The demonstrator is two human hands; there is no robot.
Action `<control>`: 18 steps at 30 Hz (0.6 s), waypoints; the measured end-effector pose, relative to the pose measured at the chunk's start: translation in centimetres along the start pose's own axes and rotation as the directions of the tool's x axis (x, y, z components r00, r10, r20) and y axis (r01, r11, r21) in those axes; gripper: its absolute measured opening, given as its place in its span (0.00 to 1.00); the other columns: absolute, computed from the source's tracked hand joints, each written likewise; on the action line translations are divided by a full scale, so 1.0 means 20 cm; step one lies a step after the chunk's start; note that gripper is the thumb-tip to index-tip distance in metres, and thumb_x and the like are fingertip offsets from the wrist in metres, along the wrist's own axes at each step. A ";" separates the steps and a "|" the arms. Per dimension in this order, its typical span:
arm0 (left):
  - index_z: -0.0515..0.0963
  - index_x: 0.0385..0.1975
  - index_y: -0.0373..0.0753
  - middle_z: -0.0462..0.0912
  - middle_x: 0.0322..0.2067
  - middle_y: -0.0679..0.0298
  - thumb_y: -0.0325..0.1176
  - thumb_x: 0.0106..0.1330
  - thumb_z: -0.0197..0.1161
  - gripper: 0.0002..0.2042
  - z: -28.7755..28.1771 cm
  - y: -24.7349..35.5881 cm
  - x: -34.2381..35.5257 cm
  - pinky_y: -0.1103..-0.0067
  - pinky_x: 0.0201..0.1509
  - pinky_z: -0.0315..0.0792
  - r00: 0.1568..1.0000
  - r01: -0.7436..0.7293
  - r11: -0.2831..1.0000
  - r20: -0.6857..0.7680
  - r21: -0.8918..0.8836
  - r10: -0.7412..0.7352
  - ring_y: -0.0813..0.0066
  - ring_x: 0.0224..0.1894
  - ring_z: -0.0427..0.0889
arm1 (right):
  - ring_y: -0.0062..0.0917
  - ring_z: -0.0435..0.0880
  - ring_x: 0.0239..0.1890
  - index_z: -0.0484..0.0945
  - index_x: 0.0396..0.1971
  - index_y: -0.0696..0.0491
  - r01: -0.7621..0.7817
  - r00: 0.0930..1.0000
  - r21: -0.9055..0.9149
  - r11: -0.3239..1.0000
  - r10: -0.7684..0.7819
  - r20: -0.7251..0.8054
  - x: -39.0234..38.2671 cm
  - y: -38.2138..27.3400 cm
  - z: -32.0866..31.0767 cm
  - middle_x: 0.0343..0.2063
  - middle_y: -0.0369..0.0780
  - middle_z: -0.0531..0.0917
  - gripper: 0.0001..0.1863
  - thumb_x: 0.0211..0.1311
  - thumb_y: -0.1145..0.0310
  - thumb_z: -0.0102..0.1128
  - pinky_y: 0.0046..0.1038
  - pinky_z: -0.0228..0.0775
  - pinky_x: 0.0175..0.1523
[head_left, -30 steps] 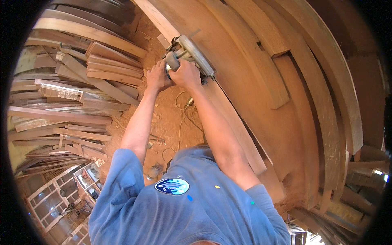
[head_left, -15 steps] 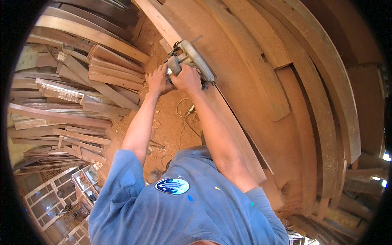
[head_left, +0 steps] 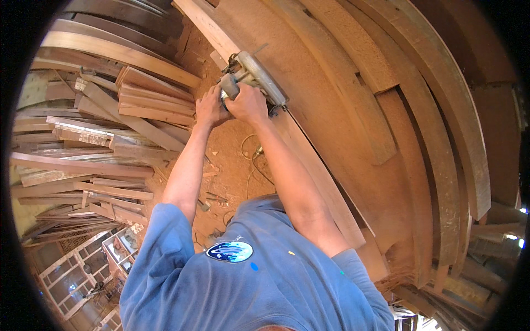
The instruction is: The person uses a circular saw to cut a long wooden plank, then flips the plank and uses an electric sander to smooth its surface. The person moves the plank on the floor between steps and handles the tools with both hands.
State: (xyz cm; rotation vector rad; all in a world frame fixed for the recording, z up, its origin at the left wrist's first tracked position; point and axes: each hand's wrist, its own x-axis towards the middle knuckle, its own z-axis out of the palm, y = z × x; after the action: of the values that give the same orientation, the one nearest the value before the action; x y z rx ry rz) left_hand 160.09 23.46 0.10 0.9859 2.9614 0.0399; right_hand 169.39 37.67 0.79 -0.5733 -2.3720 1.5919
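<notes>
My left hand (head_left: 210, 107) and my right hand (head_left: 249, 103) are closed on a grey metal hand power tool (head_left: 259, 74), high in the middle of the head view. The right thumb wraps the tool's grey handle; the left fingers are on its near side, partly hidden. The tool sits on a long pale wooden board (head_left: 314, 171) that runs diagonally from upper left to lower right, along a wider brown sawdust-covered wooden surface (head_left: 331, 127). My palms and the tool's underside are hidden.
Piles of planks (head_left: 99, 165) fill the left side. Long curved timbers (head_left: 458, 165) lie at the right. A cord (head_left: 248, 165) and small scraps lie on the dusty floor (head_left: 226, 154) below the tool. White lattice frames (head_left: 77, 276) stand at lower left.
</notes>
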 end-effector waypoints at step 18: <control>0.67 0.63 0.46 0.76 0.57 0.61 0.50 0.46 0.75 0.42 -0.05 0.02 -0.01 0.57 0.55 0.70 1.000 -0.013 1.000 0.000 0.021 0.013 0.56 0.60 0.75 | 0.49 0.87 0.44 0.83 0.35 0.55 -0.023 1.000 -0.008 1.000 0.023 -0.013 -0.01 -0.04 -0.01 0.36 0.54 0.87 0.18 0.51 0.56 0.66 0.45 0.79 0.50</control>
State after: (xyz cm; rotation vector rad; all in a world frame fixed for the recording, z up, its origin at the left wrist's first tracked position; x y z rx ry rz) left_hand 160.37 23.61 1.18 1.0077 2.9618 0.0084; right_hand 169.46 37.51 1.61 -0.6124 -2.3723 1.5839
